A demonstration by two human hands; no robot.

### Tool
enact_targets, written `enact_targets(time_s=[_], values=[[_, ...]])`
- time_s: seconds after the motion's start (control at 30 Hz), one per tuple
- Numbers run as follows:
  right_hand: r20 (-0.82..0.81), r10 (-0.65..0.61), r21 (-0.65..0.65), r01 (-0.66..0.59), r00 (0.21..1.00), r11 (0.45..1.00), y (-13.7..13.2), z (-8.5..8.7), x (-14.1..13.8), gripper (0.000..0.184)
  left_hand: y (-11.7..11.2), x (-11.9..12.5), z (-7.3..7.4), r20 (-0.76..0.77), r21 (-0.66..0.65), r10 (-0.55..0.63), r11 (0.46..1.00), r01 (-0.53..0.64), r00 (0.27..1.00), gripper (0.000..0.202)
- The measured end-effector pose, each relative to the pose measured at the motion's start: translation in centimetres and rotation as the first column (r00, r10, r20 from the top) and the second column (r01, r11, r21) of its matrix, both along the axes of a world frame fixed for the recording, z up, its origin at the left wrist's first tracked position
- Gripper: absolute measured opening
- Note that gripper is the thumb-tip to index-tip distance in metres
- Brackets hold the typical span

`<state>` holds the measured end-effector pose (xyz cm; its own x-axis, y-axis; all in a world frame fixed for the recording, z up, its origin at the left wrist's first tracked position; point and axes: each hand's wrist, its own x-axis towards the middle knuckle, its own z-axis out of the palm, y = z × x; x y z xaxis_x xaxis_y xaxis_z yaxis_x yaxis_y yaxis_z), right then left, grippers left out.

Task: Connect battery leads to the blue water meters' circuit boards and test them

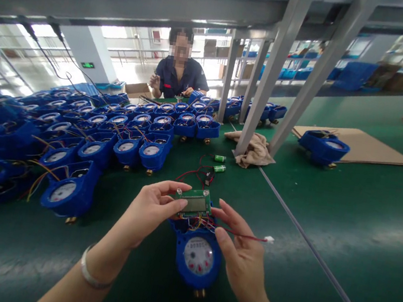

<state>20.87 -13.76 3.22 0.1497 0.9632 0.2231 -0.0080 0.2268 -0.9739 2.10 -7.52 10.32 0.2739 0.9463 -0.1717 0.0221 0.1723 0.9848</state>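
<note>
My left hand point(152, 212) pinches the left side of a small green circuit board point(194, 203) with a grey display, thumb on its front. Below the board sits a blue water meter point(197, 259) with a round white dial and brass fitting. Several thin coloured wires run from the board into its open housing. My right hand point(241, 253) is beside the board's right edge, its thumb and fingers apart. A red and black lead with a white connector point(269, 240) passes between them. Just beyond the board lie two green batteries point(219, 168) with red wires.
Many blue water meters point(126, 146) with loose wires crowd the left of the green table point(291, 210). Grey shelf posts point(274, 71) rise ahead, with a rag point(256, 151) at their foot. Another meter point(323, 147) touches cardboard point(372, 146) at right. A person point(182, 77) sits opposite.
</note>
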Motion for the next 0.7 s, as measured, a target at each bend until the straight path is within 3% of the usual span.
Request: enact_targets(time_s=[0.2, 0.47, 0.7], values=[[-0.069, 0.014, -0.079, -0.019, 0.998, 0.997, 0.4, 0.6, -1.2, 0.036, -0.5, -0.2, -0.2, 0.062, -0.043, 0.049, 0.998, -0.046, 0.997, 0.040], [0.018, -0.071, 0.039, 0.070, 0.997, 0.997, 0.1, 0.2, -1.2, 0.018, -1.0, -0.5, -0.8, 0.091, -0.060, 0.060, 0.997, -0.054, 0.994, 0.049], [0.019, -0.109, 0.119, 0.106, 0.994, 0.987, 0.3, 0.4, -1.6, 0.020, -1.4, -0.2, -1.0, 0.121, -0.049, 0.101, 0.994, -0.095, 0.988, 0.056]])
